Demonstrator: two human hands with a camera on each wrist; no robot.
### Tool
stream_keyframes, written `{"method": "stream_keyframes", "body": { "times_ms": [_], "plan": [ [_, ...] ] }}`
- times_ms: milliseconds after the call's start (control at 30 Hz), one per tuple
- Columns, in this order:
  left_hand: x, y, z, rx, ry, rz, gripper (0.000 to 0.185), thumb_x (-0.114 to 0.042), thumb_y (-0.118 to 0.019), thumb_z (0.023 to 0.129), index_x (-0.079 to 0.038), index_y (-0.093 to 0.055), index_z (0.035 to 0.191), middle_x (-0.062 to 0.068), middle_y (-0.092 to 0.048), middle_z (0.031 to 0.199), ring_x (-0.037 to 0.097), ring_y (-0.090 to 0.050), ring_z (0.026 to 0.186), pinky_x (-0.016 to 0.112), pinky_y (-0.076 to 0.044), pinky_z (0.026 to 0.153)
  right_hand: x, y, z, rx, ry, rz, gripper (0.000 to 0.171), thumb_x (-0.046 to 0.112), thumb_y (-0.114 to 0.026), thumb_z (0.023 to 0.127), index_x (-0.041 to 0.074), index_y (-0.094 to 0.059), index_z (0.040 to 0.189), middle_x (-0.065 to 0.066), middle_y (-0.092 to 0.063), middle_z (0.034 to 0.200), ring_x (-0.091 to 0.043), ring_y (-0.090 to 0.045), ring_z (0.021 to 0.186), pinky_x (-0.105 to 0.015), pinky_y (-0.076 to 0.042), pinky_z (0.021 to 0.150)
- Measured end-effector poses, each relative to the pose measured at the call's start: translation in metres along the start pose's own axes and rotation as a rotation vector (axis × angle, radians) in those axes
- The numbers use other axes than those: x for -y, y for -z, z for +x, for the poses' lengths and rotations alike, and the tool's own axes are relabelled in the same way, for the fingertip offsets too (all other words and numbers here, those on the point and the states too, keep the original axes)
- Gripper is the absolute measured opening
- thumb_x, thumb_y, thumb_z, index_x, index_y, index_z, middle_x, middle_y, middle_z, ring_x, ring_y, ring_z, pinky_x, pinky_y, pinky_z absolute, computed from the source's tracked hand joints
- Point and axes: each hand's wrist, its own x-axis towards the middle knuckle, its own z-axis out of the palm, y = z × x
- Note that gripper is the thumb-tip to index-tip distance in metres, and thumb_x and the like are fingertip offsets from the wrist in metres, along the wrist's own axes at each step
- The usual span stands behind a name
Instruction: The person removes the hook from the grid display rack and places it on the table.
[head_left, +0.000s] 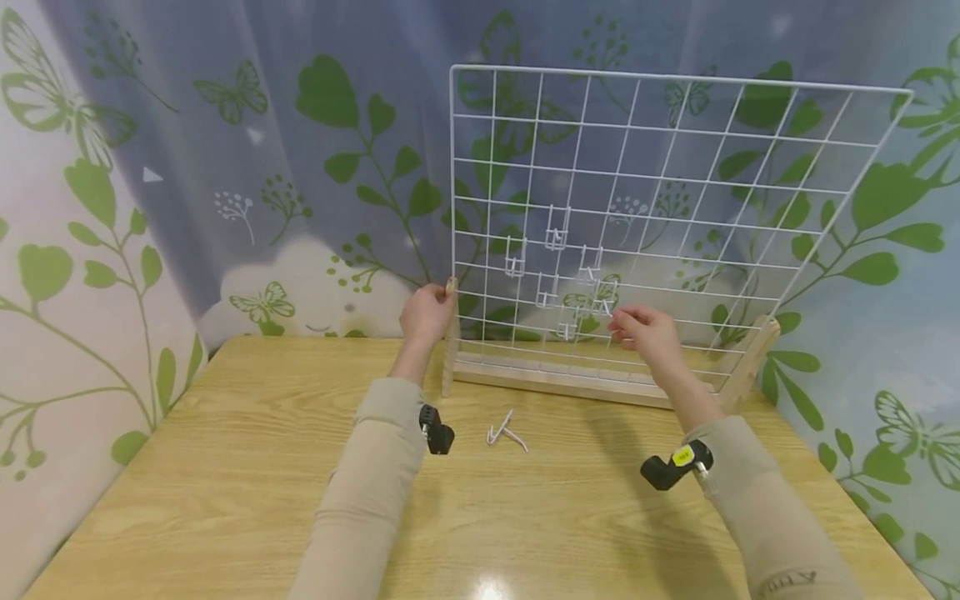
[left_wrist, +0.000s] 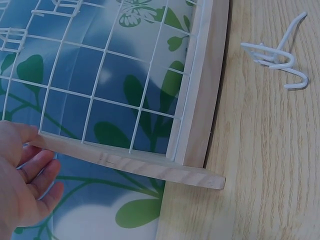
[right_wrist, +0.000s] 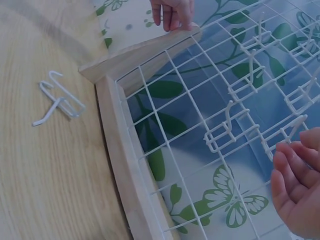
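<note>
Left hand (head_left: pixel 426 314) grips stand post (head_left: pixel 450 337); right hand (head_left: pixel 647 332) at hook (head_left: pixel 604 302).

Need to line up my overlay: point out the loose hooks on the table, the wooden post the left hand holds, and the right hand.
loose hooks (head_left: pixel 506 433), head view, where the wires cross
wooden post (head_left: pixel 450 350), head view, mid-shaft
right hand (head_left: pixel 645 332), head view, back of hand

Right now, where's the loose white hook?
Head view: the loose white hook lies on the table before the wooden stand, nearer the left hand.
</note>
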Motion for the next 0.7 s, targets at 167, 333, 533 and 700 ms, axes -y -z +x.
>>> {"method": "stream_keyframes", "body": {
  "times_ms": [167,333,533,700],
  "plan": [
    [-0.001,0.0,-0.001,0.003,0.01,-0.005,0.029,-0.031,-0.055,0.092,-0.008,-0.066,0.106,0.006,-0.067,0.104,0.027,-0.06,0.095,0.042,-0.045,0.08,0.007,0.001,0.006,0.018,-0.003,0.001,0.049,0.025,-0.053,0.095,-0.012,-0.045,0.126,0.013,-0.064,0.081,-0.004,-0.062,0.074,-0.021,-0.051,0.069],
    [-0.002,0.001,0.0,0.005,0.012,-0.012,0.029,-0.032,-0.055,0.092,-0.009,-0.065,0.106,0.006,-0.067,0.105,0.026,-0.06,0.096,0.042,-0.045,0.081,0.012,-0.002,0.013,0.042,-0.023,-0.046,0.047,0.027,-0.052,0.096,-0.007,-0.047,0.127,0.006,-0.064,0.089,-0.007,-0.062,0.078,-0.031,-0.051,0.078],
    [-0.001,0.0,0.0,0.003,0.005,-0.015,0.029,-0.032,-0.055,0.092,-0.008,-0.065,0.105,0.006,-0.067,0.104,0.026,-0.061,0.094,0.041,-0.045,0.08,0.016,-0.008,0.016,0.029,-0.053,-0.002,0.042,0.02,-0.051,0.096,-0.01,-0.047,0.126,0.009,-0.062,0.082,-0.008,-0.061,0.077,-0.028,-0.051,0.075],
    [0.001,-0.001,0.0,0.002,0.005,-0.012,0.029,-0.032,-0.055,0.092,-0.008,-0.065,0.105,0.006,-0.067,0.104,0.026,-0.061,0.094,0.041,-0.046,0.08,0.017,-0.011,0.015,-0.033,-0.067,0.068,0.023,0.01,-0.05,0.095,-0.006,-0.053,0.112,0.011,-0.061,0.071,-0.006,-0.06,0.068,-0.018,-0.049,0.063]
  ]
}}
